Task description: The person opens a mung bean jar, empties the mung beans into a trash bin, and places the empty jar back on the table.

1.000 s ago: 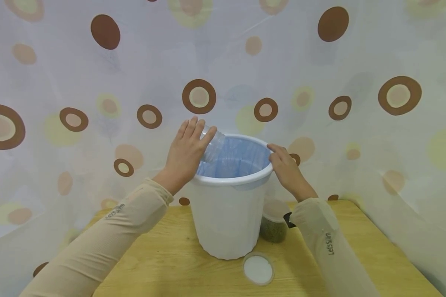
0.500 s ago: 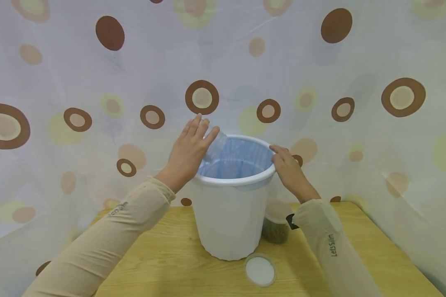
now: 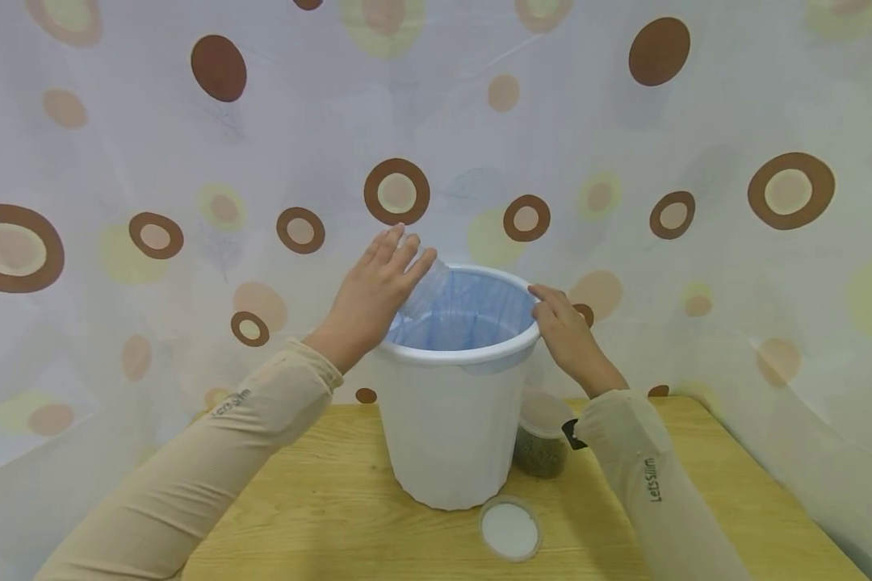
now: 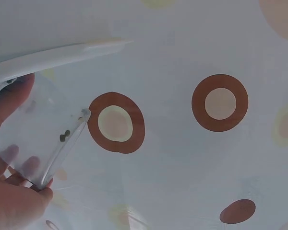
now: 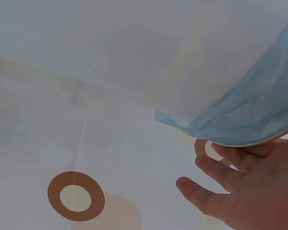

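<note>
My left hand (image 3: 374,290) grips a clear plastic jar (image 3: 427,294), tilted over the left rim of a white trash bin (image 3: 450,428). A blue liner (image 3: 483,315) covers the bin's inside. In the left wrist view, fingers and thumb wrap round the jar (image 4: 43,120), and a few small dark green specks (image 4: 65,136) cling inside it. My right hand (image 3: 563,327) holds the bin's right rim; its thumb is hidden in the head view. In the right wrist view, some fingers of this hand (image 5: 259,187) are spread loosely below the rim and liner (image 5: 245,120).
Behind the bin's right side stands a clear lidded tub (image 3: 540,448) with dark green contents, partly hidden by the bin. A round white lid (image 3: 510,528) lies in front on the wooden table (image 3: 320,500). A spotted curtain (image 3: 450,121) hangs behind.
My left hand and the jar have shifted slightly right, further over the bin's mouth. The right hand stays on the rim, and the head view has drifted a little.
</note>
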{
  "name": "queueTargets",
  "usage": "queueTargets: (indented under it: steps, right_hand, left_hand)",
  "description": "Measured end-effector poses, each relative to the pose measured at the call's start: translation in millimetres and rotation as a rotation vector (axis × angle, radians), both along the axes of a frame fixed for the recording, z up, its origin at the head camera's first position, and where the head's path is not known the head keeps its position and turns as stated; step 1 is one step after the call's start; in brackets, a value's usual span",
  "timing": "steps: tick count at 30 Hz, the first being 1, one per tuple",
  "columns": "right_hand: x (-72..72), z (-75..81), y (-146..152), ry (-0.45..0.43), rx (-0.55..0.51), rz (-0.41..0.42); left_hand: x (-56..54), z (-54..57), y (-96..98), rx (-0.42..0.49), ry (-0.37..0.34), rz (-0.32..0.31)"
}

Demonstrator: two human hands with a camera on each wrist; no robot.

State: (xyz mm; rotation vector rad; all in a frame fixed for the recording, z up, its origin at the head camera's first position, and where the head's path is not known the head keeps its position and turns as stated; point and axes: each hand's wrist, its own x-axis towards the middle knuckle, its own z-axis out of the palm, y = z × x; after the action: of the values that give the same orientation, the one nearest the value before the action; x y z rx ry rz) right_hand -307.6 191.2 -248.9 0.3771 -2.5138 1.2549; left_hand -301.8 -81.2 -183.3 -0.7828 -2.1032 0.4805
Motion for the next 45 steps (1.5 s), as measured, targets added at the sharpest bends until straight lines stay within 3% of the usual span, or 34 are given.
queueTargets:
  steps: [4, 11, 23, 29, 36, 42, 45]
  right_hand:
    - [0.1, -0.1, 0.1, 0.002, 0.003, 0.001]
    - [0.0, 0.2, 0.1, -0.001, -0.003, -0.001]
    - [-0.7, 0.6, 0.0, 0.001, 0.000, -0.003]
    - [-0.5, -0.2, 0.2, -0.004, -0.005, 0.007]
    - [-0.5, -1.7, 0.4, 0.002, -0.001, 0.002]
    - [-1.2, 0.9, 0.7, 0.016, 0.002, 0.004]
    - [-1.7, -0.3, 0.8, 0.002, -0.001, 0.003]
  left_hand:
    - [-0.1, 0.1, 0.3, -0.010, -0.014, -0.024]
    - [-2.5, 0.2, -0.4, -0.110, -0.036, -0.057]
    - [-2.1, -0.3, -0.9, -0.127, -0.080, -0.030]
    - [-1.3, 5.4, -3.5, -0.087, 0.002, 0.006]
    - [-3.9, 8.9, -4.7, -0.165, -0.131, -0.012]
    - [-4.0, 10.1, -4.0, -0.166, -0.119, -0.012]
    - [-3.5, 10.8, -4.5, -0.144, -0.079, -0.020]
